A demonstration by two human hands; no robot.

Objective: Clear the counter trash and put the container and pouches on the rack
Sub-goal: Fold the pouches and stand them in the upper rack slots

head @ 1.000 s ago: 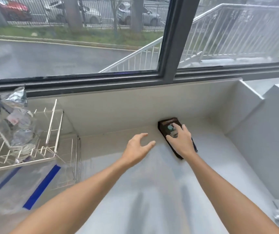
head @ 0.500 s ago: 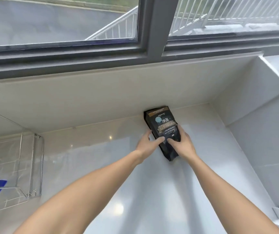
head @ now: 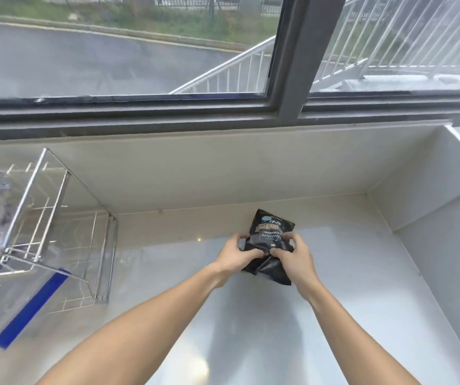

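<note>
Fingers of left hand [head: 235, 257] and right hand [head: 292, 257] apparently clamp 1 black pouch [head: 270, 240].

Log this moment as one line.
both hands: left hand, right hand | grip: black pouch | rack: left

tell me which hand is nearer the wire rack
Left. The left hand grips the black pouch on its rack-facing side; the right hand grips the far side, farther from the wire rack.
</note>
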